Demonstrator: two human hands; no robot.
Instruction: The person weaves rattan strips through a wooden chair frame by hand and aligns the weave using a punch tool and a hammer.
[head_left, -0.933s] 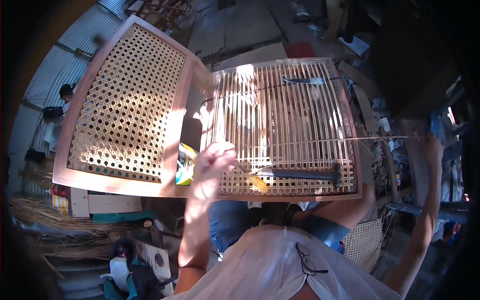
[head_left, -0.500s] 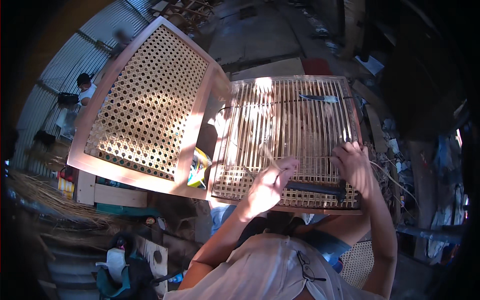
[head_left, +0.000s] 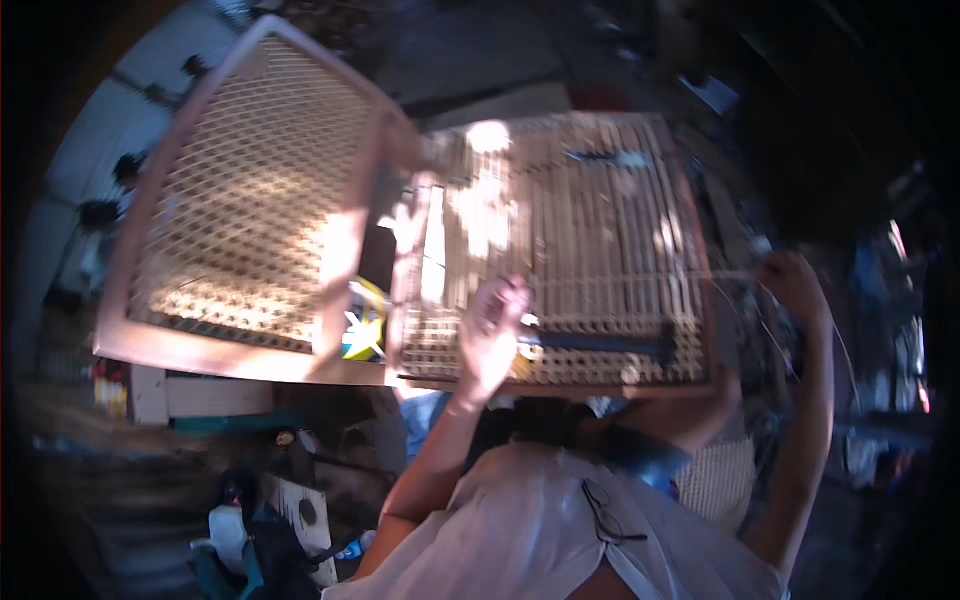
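A wooden frame panel [head_left: 550, 383] lies in front of me, strung with upright cane strands and woven crosswise along its near side. My right hand [head_left: 795, 285] is out past the frame's right edge, fingers closed on a pale cane strand [head_left: 735, 274] drawn taut sideways from the panel. Over the left part of the weave is my left hand [head_left: 492, 325], fingers curled; blur hides what they pinch. A dark hammer [head_left: 600, 343] lies across the near woven rows. Toward the far side rests a knife-like tool [head_left: 625, 158] with a pale blade.
A finished cane panel in a wooden frame [head_left: 340, 260] joins the strung one at the left. Between them shows a yellow container [head_left: 365, 320]. Loose cane ends trail at the right. Eyeglasses [head_left: 605, 510] hang on my shirt. A white board with a hole [head_left: 305, 515] stands lower left.
My right hand has moved from the panel's right edge outward to the right, drawing the cane strand out. My left hand has shifted left and slightly up. The whole view has shifted and blurred.
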